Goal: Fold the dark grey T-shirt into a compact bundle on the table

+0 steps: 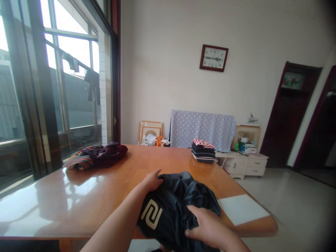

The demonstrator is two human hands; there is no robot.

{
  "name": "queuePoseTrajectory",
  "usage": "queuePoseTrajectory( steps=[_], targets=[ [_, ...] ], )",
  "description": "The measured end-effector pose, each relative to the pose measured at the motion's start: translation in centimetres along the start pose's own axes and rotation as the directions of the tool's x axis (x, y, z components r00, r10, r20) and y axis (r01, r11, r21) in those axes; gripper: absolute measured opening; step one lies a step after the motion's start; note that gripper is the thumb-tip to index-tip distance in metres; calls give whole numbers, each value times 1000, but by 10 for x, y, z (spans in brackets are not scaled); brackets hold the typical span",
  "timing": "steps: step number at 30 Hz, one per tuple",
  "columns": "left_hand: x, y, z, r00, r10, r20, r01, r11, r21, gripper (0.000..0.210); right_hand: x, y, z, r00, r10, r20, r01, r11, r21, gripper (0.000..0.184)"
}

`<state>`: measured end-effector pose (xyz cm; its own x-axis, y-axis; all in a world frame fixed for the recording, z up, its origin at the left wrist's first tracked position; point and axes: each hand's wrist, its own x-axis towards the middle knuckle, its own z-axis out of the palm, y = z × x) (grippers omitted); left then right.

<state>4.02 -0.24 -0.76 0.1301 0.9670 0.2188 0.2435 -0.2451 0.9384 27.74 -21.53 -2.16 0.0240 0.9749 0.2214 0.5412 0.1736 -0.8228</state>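
One glossy wooden table (151, 157), wall clock (214, 58) beyond; left hand (152, 181) pinching dark garment (174, 199), right hand (206, 224) spread on it.

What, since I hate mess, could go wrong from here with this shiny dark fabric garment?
The dark garment dips past the near edge of the orange-brown wooden table, so it could slide down if the left hand loosens its hold. Its bunched folds might set into creases. Sweeping it sideways could shift the flat white rectangular sheet to its right.
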Motion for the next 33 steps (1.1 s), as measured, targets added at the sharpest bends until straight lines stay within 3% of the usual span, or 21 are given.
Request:
queuePoseTrajectory(
  steps=[2,4,8,11,15,17,19,22,25,28,30,33],
  targets=[
    [-1,-4,3,999,-34,16,34,999,-4,34,3,-5,3,999,4,50,-4,1000,-1,19],
    [-2,-4,0,998,-61,-1,61,998,-10,24,9,-10,0,999,-13,41,11,999,51,12],
    [2,6,-26,989,-81,-126,74,995,-61,12,32,-6,-18,984,30,-177,10,974,225,24],
    [5,20,-55,965,-77,-250,54,994,-100,18,52,3,-30,916,174,-362,-24,924,383,36],
    [3,46,-82,911,-10,-413,-47,991,-128,29,78,1,-34,844,203,-496,100,850,517,44],
    [-3,60,-88,898,38,-438,-121,979,-164,32,89,-6,-33,820,177,-545,177,826,536,44],
    [-12,73,-91,932,29,-362,-125,961,-246,35,97,-11,-33,780,160,-604,239,817,524,43],
    [-27,86,-96,993,-24,-113,-16,940,-342,42,105,-6,-37,678,176,-713,288,829,479,42],
    [-38,87,-101,987,-39,154,93,928,-362,42,107,18,-46,546,240,-803,238,874,424,42],
    [-40,79,-103,975,-6,224,90,926,-367,38,103,52,-55,460,309,-833,89,917,390,43],
    [-38,71,-100,981,5,194,64,935,-348,36,99,75,-57,448,324,-833,9,930,367,46],
    [-41,59,-94,982,-8,187,60,960,-274,34,88,105,-57,506,331,-796,-89,938,334,57]
  ],
)
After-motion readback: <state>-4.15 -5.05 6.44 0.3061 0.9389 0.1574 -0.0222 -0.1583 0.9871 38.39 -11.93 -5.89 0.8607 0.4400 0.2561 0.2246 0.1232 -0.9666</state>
